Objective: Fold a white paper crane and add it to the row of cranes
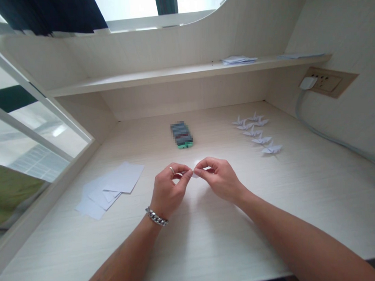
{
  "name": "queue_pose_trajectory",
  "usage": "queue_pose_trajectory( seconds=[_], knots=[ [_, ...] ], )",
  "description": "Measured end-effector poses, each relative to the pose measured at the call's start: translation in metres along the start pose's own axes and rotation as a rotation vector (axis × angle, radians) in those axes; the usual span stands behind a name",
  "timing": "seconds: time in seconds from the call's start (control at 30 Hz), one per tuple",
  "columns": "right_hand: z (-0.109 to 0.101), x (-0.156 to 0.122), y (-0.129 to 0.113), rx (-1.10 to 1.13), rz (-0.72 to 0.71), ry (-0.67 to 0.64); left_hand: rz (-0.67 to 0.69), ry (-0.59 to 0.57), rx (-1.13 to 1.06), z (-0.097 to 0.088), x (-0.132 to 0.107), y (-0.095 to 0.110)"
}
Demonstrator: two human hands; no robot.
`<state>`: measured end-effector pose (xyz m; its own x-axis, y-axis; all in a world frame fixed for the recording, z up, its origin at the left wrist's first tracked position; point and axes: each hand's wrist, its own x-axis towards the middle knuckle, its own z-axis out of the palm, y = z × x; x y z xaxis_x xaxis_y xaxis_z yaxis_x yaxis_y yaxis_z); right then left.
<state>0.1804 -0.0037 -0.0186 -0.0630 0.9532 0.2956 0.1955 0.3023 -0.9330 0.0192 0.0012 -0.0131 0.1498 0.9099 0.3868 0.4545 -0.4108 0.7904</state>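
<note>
My left hand (167, 191) and right hand (221, 180) pinched paper piece (196, 174), fingertips closed, over desk (274, 207) middle; mid-fold, I judged; next crease needed aligned edges

I get only a sliver of the white paper (196, 174) pinched between the left hand (167, 192) and the right hand (220, 178); fingertips cover the rest, so I cannot tell its shape. The dark block (181, 134) is pixelated (nothing readable). The shelf stack (238, 60) is too small to identify. The cable (333, 138) leaves at the right edge.
</note>
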Motion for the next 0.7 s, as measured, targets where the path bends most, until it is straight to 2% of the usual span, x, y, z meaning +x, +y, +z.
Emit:
queue_pose_trajectory(
  seconds=[0.1, 0.27, 0.47, 0.6, 0.7],
  knots=[
    [-0.0007, 0.0008, 0.0022, 0.041, 0.005, -0.016, 0.009, -0.038, -0.006, -0.0012, 0.0005, 0.0],
    [-0.0037, 0.0019, 0.0041, -0.02, -0.001, -0.014, -0.003, -0.003, 0.036, 0.0003, 0.0012, -0.001],
    [-0.0033, 0.0016, 0.0031, -0.074, -0.019, 0.029, 0.008, -0.015, 0.044, 0.0016, 0.0013, 0.0],
    [-0.0047, 0.003, 0.0035, -0.044, 0.001, 0.002, -0.005, 0.002, 0.054, 0.0008, 0.0014, -0.0009],
    [-0.0062, 0.0033, 0.0036, -0.117, -0.022, -0.016, -0.013, 0.015, 0.057, 0.0005, 0.0012, -0.0006]
  ],
)
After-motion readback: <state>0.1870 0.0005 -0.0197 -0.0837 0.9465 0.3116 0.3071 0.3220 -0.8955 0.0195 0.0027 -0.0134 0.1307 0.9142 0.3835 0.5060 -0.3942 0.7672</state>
